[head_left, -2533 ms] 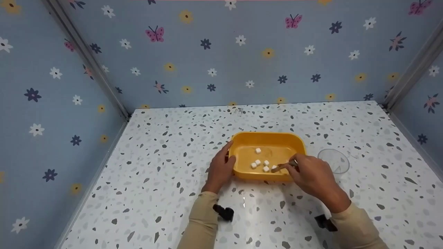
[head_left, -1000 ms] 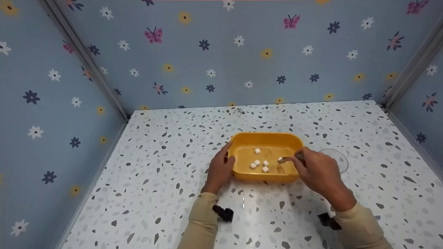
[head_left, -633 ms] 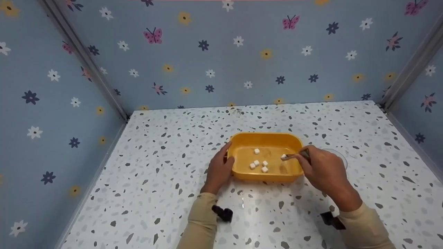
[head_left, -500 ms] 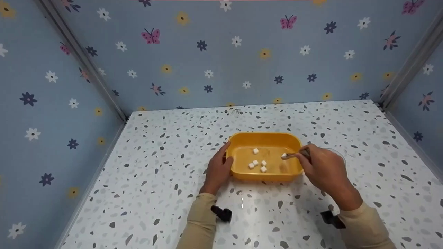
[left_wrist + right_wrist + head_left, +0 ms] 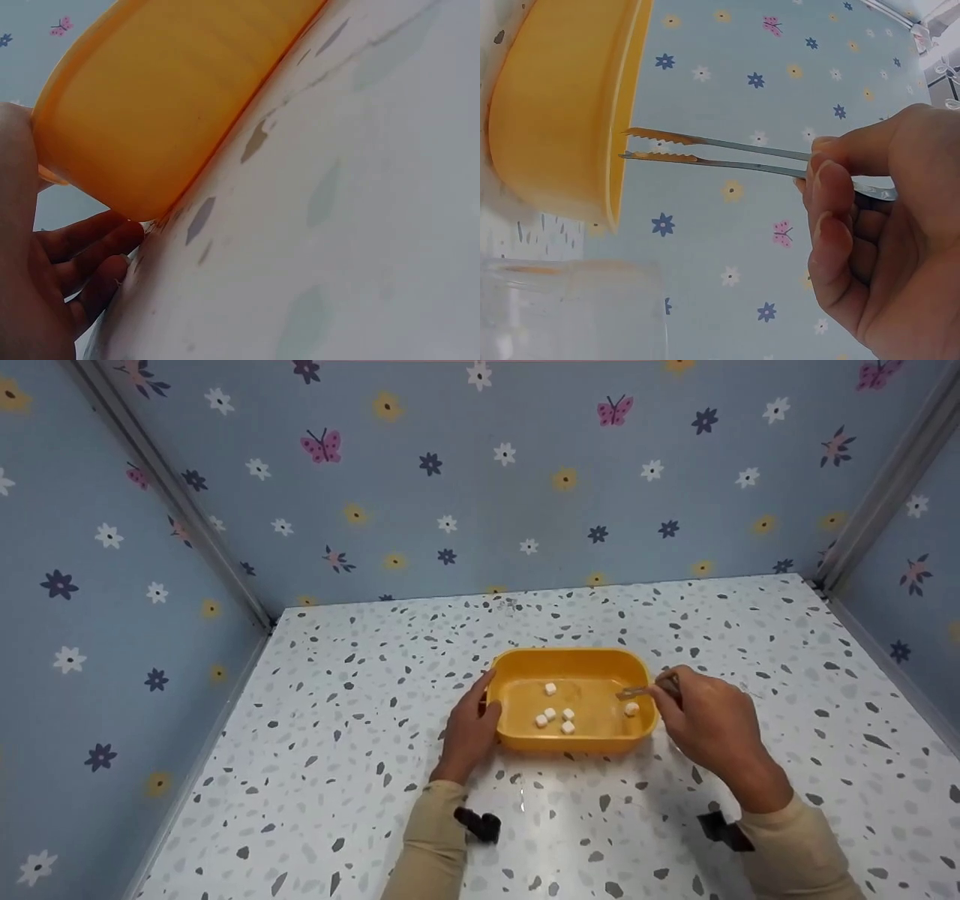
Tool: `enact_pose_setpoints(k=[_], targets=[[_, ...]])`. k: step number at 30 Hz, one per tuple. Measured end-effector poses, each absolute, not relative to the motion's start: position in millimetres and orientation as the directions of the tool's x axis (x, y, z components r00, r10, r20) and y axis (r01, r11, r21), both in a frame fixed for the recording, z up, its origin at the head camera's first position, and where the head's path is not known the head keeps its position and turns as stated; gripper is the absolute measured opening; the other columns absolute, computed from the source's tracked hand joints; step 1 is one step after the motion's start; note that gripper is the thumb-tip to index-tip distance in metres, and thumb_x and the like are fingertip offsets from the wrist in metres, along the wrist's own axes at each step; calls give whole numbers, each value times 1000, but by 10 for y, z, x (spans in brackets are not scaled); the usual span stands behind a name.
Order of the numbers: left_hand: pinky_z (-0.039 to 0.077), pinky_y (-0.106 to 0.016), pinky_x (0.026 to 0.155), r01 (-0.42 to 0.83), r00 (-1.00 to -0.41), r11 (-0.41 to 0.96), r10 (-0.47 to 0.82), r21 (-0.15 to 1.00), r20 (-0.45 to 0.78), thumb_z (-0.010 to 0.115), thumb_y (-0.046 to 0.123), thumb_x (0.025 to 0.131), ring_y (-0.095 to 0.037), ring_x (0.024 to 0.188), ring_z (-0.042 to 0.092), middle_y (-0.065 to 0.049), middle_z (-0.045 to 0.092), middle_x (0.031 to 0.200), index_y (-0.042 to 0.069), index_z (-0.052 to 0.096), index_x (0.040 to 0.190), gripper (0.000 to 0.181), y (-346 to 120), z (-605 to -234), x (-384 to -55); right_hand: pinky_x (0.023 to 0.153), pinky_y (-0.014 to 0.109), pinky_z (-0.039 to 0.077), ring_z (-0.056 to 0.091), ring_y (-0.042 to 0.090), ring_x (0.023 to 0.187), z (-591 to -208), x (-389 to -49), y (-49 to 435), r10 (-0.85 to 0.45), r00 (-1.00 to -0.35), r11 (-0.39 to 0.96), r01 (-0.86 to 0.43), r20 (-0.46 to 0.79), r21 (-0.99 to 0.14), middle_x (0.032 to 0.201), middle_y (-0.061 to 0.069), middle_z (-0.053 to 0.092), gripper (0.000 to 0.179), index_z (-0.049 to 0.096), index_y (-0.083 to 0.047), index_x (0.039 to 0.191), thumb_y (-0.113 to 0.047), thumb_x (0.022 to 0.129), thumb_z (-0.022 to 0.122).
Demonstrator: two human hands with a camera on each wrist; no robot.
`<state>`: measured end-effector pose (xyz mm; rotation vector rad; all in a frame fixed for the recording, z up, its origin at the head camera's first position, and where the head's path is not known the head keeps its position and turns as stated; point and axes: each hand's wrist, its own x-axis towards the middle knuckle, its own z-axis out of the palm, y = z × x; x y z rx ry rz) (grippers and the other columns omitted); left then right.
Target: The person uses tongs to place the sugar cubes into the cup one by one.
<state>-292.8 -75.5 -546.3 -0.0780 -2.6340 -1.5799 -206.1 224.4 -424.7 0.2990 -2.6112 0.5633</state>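
The right hand (image 5: 709, 716) pinches a pair of small metal tongs (image 5: 742, 154) between thumb and fingers. Their serrated tips reach over the right end of the yellow tray (image 5: 574, 745), standing slightly apart with nothing between them. Just below the tips, a white cube (image 5: 631, 709) lies inside the tray at its right end. Several more white cubes (image 5: 568, 727) sit left of the middle of the tray floor. At the tray's left end the left hand (image 5: 469, 731) holds the rim, thumb at the edge; in the left wrist view its other fingers (image 5: 97, 247) curl by the tray's underside.
A clear cup (image 5: 570, 307) stands beside the tray in the right wrist view; the right hand hides it in the head view. The speckled white tabletop (image 5: 360, 697) is enclosed by blue walls (image 5: 480, 472) with flowers and butterflies.
The tongs lifted a white cube from the tray's front and carried it rightward; now their tips have parted and the cube lies at the tray's right end. The left hand keeps its hold.
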Motion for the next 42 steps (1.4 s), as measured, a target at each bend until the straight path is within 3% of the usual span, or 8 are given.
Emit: enact_pose_setpoints(k=[8,19,34,42], targets=[[47,-38,92,81,-996,463,9,882,87,50,27,99,-16,105,57,0,60,131,37,41,153,56,-755,-5470,-2927,54,34,41,47,16,56,-4359,-2162,2251,-119,-904,895,-277,411,-351,69,1,60,17,67,-3,93,-20,93,72],[43,-39,101,122,-992,474,30,872,123,52,24,99,-17,113,55,0,55,141,32,42,153,56,-749,-5449,-2935,55,34,42,49,18,57,-4411,-2206,2286,-76,-948,899,-199,310,-389,72,2,62,22,67,-2,97,-24,95,70],[42,-41,103,94,-995,467,14,879,99,51,25,99,-16,116,54,1,55,141,34,41,154,56,-769,-5498,-2916,54,35,38,47,19,57,-4469,-2220,2288,-62,-955,912,-172,291,-372,67,1,57,23,64,-6,89,-27,95,70],[44,-39,99,105,-994,465,25,879,106,51,26,100,-16,111,55,1,55,141,35,40,154,56,-751,-5473,-2911,53,36,37,48,19,56,-4490,-2216,2295,-53,-952,916,-166,300,-365,68,2,59,24,67,-3,92,-26,95,70]])
